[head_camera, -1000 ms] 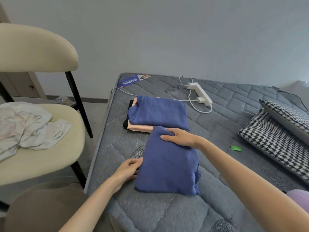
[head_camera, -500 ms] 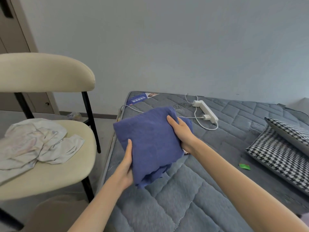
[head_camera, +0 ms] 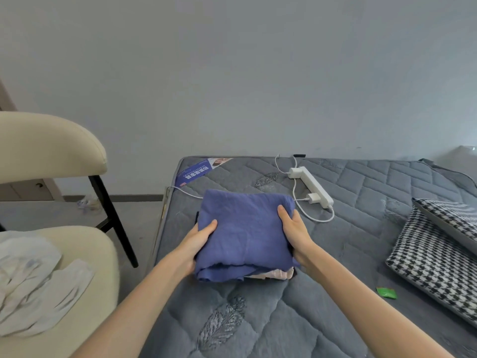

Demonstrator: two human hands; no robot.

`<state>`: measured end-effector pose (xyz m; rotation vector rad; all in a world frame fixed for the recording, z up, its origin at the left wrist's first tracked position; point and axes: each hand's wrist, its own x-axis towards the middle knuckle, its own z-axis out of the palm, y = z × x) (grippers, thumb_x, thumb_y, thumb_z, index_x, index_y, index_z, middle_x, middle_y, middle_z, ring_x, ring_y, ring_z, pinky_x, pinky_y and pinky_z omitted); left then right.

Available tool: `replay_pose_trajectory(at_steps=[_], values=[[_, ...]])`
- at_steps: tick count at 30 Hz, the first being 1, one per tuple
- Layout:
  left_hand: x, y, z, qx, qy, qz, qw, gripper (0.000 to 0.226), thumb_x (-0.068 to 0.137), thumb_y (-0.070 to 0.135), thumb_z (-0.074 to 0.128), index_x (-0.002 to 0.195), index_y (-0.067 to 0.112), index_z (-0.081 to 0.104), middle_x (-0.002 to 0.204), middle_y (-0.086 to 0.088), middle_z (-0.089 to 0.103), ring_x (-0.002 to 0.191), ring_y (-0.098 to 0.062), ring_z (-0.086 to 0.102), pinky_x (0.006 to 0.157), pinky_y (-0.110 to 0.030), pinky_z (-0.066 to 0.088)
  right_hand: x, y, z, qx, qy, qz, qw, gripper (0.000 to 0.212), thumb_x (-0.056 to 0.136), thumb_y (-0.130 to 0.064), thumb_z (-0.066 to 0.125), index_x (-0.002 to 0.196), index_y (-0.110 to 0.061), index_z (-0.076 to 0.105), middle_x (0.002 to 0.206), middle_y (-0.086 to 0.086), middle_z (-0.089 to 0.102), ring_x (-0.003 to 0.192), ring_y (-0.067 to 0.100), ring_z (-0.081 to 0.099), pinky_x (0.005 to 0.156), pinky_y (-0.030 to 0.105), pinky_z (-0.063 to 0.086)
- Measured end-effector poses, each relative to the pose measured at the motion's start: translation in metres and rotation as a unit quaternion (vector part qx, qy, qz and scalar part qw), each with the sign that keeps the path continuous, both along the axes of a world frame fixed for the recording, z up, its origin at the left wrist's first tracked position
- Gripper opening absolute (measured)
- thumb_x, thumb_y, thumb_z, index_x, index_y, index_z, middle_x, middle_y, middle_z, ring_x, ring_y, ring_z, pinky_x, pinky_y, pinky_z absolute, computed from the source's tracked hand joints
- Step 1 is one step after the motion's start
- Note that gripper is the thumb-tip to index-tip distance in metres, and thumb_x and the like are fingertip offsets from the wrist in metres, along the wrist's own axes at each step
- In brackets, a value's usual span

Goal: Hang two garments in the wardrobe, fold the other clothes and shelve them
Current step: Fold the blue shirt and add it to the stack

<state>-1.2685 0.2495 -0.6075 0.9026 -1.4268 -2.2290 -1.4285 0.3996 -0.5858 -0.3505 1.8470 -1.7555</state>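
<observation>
Garment [head_camera: 245, 233]: blue, soft, wrinkled, folded square, atop pink cloth [head_camera: 273, 274] on grey quilted mattress [head_camera: 361, 228].
Left hand [head_camera: 193, 244]: grips the 9 o'clock edge, thumb on top, fingers hidden beneath.
Right hand [head_camera: 296, 233]: grips the 3 o'clock edge likewise.

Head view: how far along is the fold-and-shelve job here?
Done: a folded blue garment tops a pile with a pink garment beneath, on the mattress. In hand: left hand and right hand grip the blue garment's sides. Left: crumpled white clothes lie unfolded on the chair; no shelf or wardrobe shows, so shelving remains.
</observation>
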Motion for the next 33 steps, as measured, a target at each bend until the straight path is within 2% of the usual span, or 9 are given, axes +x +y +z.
replay_pose_trajectory(at_steps=[4,8,13,18,21,23,26,28,33], values=[[-0.036,-0.028,0.0,-0.017,-0.044,-0.002,0.999,0.017,0.092,0.033,0.059,0.106,0.024,0.056,0.095,0.0,0.066,0.08,-0.015,0.066,0.062,-0.029,0.053,-0.028,-0.021,0.001,0.015,0.017,-0.03,0.999,0.02,0.098,-0.037,0.049,0.111,-0.022,0.048,0.109,-0.004,0.058,0.101,0.012,0.056,0.083,0.027,0.045],[-0.058,-0.043,-0.015,-0.079,-0.084,-0.009,0.993,0.039,0.094,0.03,0.057,0.13,0.019,0.05,0.114,-0.005,0.063,0.102,-0.019,0.059,0.087,-0.035,0.048,-0.044,-0.033,-0.021,0.084,0.053,-0.061,0.993,0.018,0.096,-0.036,0.051,0.095,-0.021,0.042,0.097,-0.004,0.055,0.084,0.007,0.053,0.071,0.027,0.042],[-0.053,-0.041,-0.039,-0.196,-0.159,0.001,0.968,0.064,0.094,0.009,0.053,0.15,0.02,0.024,0.145,-0.003,0.043,0.129,-0.022,0.044,0.107,-0.035,0.037,-0.047,-0.022,-0.065,0.182,0.073,-0.057,0.979,0.035,0.094,-0.022,0.057,0.117,-0.011,0.033,0.115,0.004,0.044,0.104,0.02,0.048,0.086,0.029,0.037],[-0.062,-0.023,-0.032,-0.479,-0.23,-0.012,0.847,0.057,0.096,0.022,0.049,0.148,0.023,0.026,0.154,-0.005,0.019,0.141,-0.025,0.021,0.113,-0.041,0.026,-0.044,-0.015,-0.061,0.182,0.118,-0.112,0.97,0.029,0.092,-0.02,0.058,0.109,-0.021,0.035,0.115,0.007,0.053,0.103,0.025,0.054,0.08,0.032,0.039],[-0.078,-0.012,-0.031,-0.589,-0.243,-0.095,0.765,0.055,0.1,0.031,0.038,0.151,0.027,0.017,0.16,0.001,0.002,0.147,-0.02,0.001,0.118,-0.044,0.011,-0.039,-0.017,-0.048,0.312,0.289,-0.155,0.892,0.025,0.09,-0.019,0.058,0.111,-0.015,0.047,0.121,0.008,0.052,0.112,0.031,0.044,0.084,0.039,0.036],[-0.088,-0.007,-0.037,-0.618,-0.269,-0.136,0.726,0.055,0.102,0.034,0.03,0.152,0.027,0.007,0.16,0.005,-0.009,0.147,-0.019,-0.008,0.118,-0.049,0.004,-0.035,-0.021,-0.043,0.325,0.433,-0.124,0.831,0.029,0.088,-0.016,0.059,0.117,-0.012,0.054,0.127,0.007,0.052,0.117,0.032,0.04,0.091,0.043,0.035],[-0.097,-0.004,-0.051,-0.632,-0.314,-0.153,0.692,0.058,0.103,0.038,0.022,0.151,0.024,-0.008,0.158,0.003,-0.019,0.145,-0.02,-0.017,0.116,-0.051,-0.006,-0.029,-0.037,-0.045,0.292,0.551,0.059,0.779,0.036,0.093,-0.017,0.053,0.129,-0.014,0.055,0.146,0.006,0.042,0.134,0.028,0.035,0.108,0.04,0.028],[-0.098,-0.005,-0.061,-0.637,-0.336,-0.154,0.677,0.06,0.102,0.041,0.019,0.15,0.024,-0.013,0.157,0.0,-0.023,0.144,-0.023,-0.021,0.116,-0.051,-0.009,-0.028,-0.047,-0.058,0.332,0.534,0.158,0.761,0.045,0.101,-0.027,0.038,0.146,-0.021,0.036,0.158,0.0,0.02,0.147,0.02,0.013,0.118,0.037,0.008],[-0.093,-0.017,-0.089,-0.638,-0.345,-0.169,0.667,0.066,0.098,0.053,0.02,0.15,0.027,-0.011,0.157,-0.01,-0.02,0.145,-0.026,-0.02,0.116,-0.049,-0.012,-0.038,-0.045,-0.102,0.406,0.451,0.185,0.773,0.05,0.104,-0.039,0.022,0.151,-0.037,0.005,0.161,-0.004,-0.007,0.148,0.018,-0.009,0.117,0.041,-0.009]])
